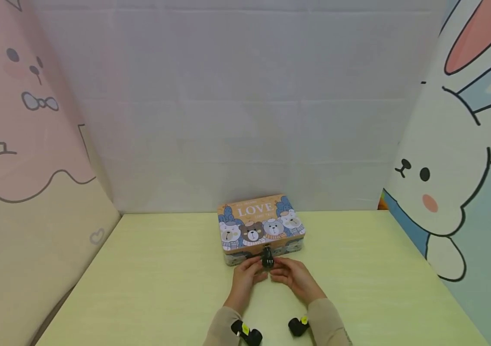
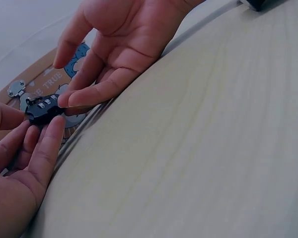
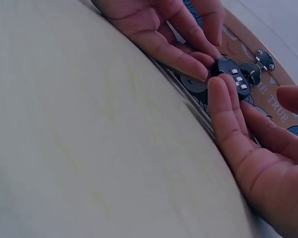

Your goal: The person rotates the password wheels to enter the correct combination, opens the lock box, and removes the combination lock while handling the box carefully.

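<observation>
A black combination padlock (image 1: pixel 267 258) hangs from the metal clasp (image 2: pixel 17 89) at the front of a lidded box (image 1: pixel 254 218). The box is printed with bears and the word LOVE. My left hand (image 1: pixel 245 278) holds one end of the padlock with its fingertips; its thumb (image 2: pixel 5 117) is close by that end. From the other side my right hand (image 1: pixel 297 278) touches the padlock with nearly straight fingers (image 3: pixel 224 99), its thumb (image 3: pixel 294 100) standing apart. Several number dials (image 3: pixel 238 79) face up. Whether the shackle is locked cannot be told.
The box stands near the back edge of a pale yellow table (image 1: pixel 163 278), before a white cloth backdrop (image 1: pixel 245 105). Printed panels with cartoon animals (image 1: pixel 435 192) rise at both sides. A black camera (image 1: pixel 247 332) is on each wrist.
</observation>
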A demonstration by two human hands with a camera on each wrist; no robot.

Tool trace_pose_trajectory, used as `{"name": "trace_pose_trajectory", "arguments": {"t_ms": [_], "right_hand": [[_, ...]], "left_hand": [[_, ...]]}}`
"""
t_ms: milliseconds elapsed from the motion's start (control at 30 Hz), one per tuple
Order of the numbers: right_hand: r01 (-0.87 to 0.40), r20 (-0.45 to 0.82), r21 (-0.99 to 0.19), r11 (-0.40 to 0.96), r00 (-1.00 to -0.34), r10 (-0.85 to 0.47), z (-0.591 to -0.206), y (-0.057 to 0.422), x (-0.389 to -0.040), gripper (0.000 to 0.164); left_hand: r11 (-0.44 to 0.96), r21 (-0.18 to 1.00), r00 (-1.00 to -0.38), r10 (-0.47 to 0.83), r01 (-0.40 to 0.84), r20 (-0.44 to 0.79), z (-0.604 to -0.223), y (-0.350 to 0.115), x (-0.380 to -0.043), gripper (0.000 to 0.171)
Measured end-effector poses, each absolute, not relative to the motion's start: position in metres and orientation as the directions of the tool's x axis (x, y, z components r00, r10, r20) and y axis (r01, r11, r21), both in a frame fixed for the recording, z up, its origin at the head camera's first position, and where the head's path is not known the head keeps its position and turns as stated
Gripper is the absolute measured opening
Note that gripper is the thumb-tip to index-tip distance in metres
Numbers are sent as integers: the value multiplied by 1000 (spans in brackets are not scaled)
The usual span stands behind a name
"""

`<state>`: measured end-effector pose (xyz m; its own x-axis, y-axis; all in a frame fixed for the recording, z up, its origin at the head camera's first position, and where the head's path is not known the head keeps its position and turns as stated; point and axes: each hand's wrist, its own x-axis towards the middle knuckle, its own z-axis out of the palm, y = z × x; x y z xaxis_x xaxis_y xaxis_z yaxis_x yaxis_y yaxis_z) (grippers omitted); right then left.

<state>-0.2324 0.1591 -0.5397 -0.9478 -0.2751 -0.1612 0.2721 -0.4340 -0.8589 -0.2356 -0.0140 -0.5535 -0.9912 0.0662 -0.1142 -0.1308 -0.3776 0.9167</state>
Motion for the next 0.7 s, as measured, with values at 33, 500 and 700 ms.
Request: {"name": "trace_pose_trajectory", "arguments": {"t_ms": [33,500,700], "right_hand": [[277,-164,-860,-428,-945,-283,-540,160,-233,30],[323,-182,-876,-357,-909,-375,-535,163,-242,25],[308,-176,-903,-299,-902,-395,-535,163,-246,23]], "left_hand": [[-379,915,-990,80,-138,-117,-554,-15,-236,32],[-349,898,-947,267,-267,-178,-554,-29,-248,29],[-319,901,-932,304,-295,-197,-552,-31,-254,27]]}}
